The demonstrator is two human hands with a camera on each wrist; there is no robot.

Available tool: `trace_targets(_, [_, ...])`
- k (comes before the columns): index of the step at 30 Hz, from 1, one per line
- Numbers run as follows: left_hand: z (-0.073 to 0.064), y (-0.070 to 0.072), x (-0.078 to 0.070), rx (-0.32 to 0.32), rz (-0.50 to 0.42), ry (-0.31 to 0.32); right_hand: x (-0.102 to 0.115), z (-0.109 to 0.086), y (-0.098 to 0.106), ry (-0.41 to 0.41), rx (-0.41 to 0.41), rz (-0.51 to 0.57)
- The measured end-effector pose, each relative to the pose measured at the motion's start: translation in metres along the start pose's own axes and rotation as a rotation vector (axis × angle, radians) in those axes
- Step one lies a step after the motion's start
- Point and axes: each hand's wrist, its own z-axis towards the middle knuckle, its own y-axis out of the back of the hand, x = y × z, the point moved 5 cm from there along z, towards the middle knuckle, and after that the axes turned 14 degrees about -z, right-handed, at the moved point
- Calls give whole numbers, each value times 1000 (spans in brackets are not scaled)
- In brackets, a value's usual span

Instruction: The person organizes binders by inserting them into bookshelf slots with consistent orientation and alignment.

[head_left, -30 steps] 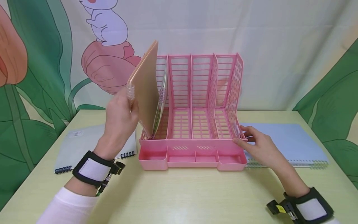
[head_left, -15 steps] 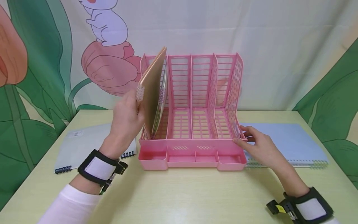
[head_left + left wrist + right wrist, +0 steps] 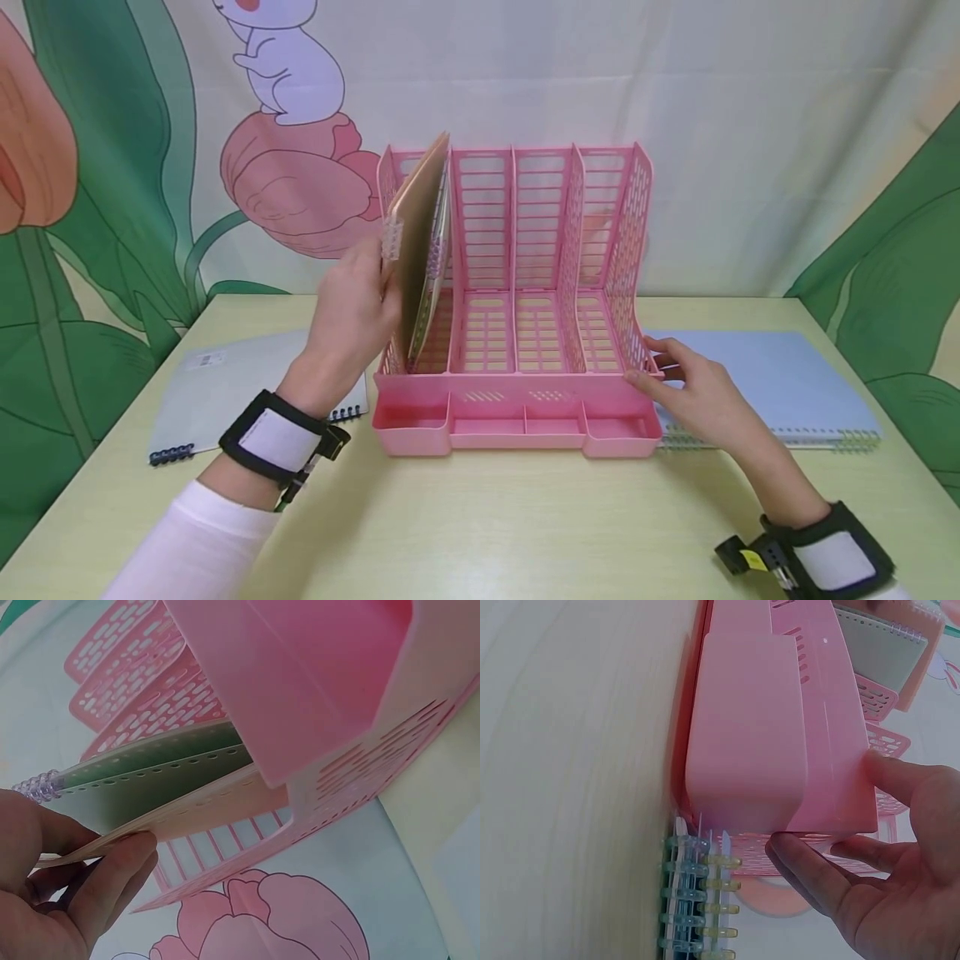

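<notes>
My left hand pinches a tan loose-leaf notebook with clear rings. It stands tilted in the leftmost slot of a pink desk organizer. Beside it in that slot leans a thinner notebook, whose clear purplish rings and pale green punched sheets show in the left wrist view. Meanwhile my right hand holds the organizer's right front corner, thumb on the front wall and fingers at the side, as the right wrist view shows.
A grey notebook with black rings lies left of the organizer, partly behind my left arm. Blue notebooks lie stacked at the right, their rings close to the organizer's side. A printed curtain hangs behind the table.
My left hand has moved right and slightly down with the tan notebook, which now sits lower in the leftmost slot, closer to the thinner notebook. The right hand has stayed at the corner.
</notes>
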Motion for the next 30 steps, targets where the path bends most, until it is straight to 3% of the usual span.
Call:
trace_targets(9, [7, -6, -1, 56, 16, 6, -1, 0, 0, -6, -3, -1])
trace_targets(13, [6, -9, 4, 91, 11, 41, -1, 0, 0, -3, -1, 2])
trace_targets(19, [5, -8, 7, 78, 20, 34, 0, 0, 1, 0, 0, -4])
trace_targets(25, [1, -7, 13, 64, 38, 67, 0, 0, 0, -6, 4, -3])
trace_targets(30, [-3, -8, 12, 64, 28, 47, 1, 0, 0, -7, 3, -4])
